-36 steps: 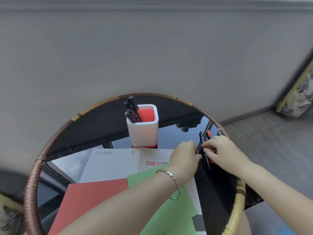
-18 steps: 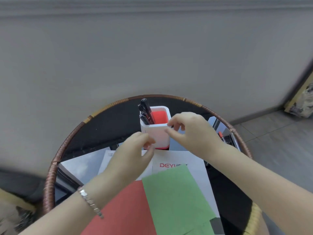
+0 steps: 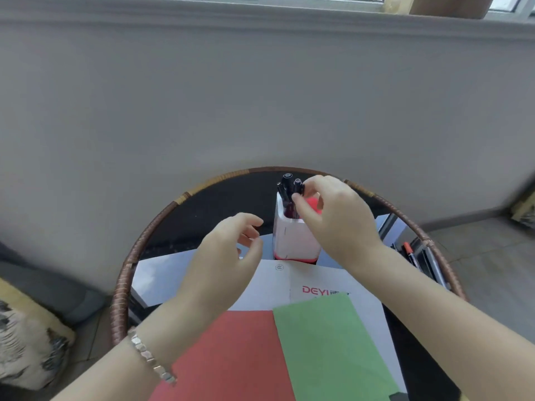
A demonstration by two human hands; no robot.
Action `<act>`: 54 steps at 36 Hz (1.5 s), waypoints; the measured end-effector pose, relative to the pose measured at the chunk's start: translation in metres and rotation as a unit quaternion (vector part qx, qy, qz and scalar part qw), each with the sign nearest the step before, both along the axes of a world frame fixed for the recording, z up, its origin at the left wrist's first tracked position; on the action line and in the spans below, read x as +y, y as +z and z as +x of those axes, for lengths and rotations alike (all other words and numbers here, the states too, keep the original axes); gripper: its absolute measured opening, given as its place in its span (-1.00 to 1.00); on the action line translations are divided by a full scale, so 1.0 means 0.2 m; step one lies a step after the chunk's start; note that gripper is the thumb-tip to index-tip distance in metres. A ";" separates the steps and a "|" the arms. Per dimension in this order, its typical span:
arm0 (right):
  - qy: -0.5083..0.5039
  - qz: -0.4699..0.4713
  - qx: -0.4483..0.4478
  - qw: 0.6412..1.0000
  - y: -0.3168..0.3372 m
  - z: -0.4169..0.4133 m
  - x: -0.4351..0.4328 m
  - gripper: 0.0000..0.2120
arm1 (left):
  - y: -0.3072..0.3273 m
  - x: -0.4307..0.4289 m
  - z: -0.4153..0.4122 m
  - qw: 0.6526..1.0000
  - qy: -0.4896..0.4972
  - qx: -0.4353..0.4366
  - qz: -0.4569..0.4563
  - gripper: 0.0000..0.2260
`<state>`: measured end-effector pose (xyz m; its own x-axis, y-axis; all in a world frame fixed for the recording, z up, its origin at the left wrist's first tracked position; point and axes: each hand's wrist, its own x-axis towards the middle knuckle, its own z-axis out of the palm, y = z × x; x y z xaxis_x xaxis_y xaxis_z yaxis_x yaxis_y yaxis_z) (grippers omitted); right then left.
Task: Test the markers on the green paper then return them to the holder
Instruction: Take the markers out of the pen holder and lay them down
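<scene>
A white holder point(image 3: 289, 241) with a red inside and red base stands at the back of the round table. Several black markers point(image 3: 287, 185) stand in it. My right hand point(image 3: 335, 215) is over the holder, thumb and fingers pinching the top of one black marker point(image 3: 298, 188). My left hand point(image 3: 228, 256) hovers just left of the holder, fingers loosely curled and holding nothing. The green paper point(image 3: 327, 348) lies flat at the front, right of a red sheet point(image 3: 231, 354). More markers point(image 3: 409, 251) lie at the table's right edge.
The table point(image 3: 150, 230) is round, dark glass with a woven rattan rim. A white printed sheet point(image 3: 318, 285) lies under the coloured papers. A grey wall stands close behind. A patterned cushion point(image 3: 26, 342) sits at the lower left on the floor.
Both hands left the markers at the table's right edge and moved to the holder. My right hand now pinches a marker in the holder; the left hand hovers empty beside it.
</scene>
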<state>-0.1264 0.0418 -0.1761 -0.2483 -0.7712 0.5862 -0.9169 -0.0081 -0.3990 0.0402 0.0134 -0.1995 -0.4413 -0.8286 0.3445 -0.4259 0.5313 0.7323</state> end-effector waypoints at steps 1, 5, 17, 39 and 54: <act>0.017 -0.034 -0.017 0.999 0.03 0.01 0.03 -0.82 | 0.02 0.01 -0.01 1.000 -0.002 0.019 -0.004 -0.78; 0.091 -0.118 -0.041 0.988 0.15 0.02 0.16 -0.87 | 0.12 0.06 -0.07 0.992 -0.043 0.117 0.015 -0.78; 0.177 0.013 0.096 0.979 -0.02 -0.08 0.36 -0.76 | 0.08 0.17 -0.19 0.966 -0.142 0.182 0.119 -0.89; 0.093 0.035 -0.564 0.819 -0.13 0.02 0.44 -0.86 | -0.08 0.24 -0.24 0.983 -0.174 -0.042 -0.037 -0.78; 0.197 0.027 -0.544 0.815 -0.14 -0.05 0.51 -0.86 | -0.06 0.25 -0.24 0.964 -0.253 -0.014 0.080 -0.84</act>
